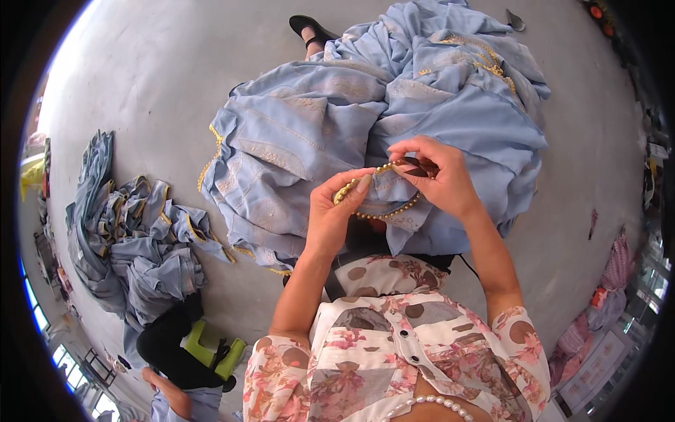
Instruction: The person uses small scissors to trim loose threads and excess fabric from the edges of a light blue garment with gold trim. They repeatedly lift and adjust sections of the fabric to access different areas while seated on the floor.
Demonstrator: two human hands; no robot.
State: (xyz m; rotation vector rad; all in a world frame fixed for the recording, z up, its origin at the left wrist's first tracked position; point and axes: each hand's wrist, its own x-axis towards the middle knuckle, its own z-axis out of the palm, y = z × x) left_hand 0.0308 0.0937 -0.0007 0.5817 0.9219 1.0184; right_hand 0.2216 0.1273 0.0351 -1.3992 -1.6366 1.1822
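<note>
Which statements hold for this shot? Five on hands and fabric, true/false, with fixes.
1. The left hand and right hand are both at the gold-beaded trim. True.
2. The right hand is empty. False: it holds a small dark object, kind unclear.
3. A black shoe shows near the light blue fabric. True.
4. The light blue fabric lies smooth and flat. False: it is bunched in folds.
5. A second fabric heap lies to the person's left. True.
</note>
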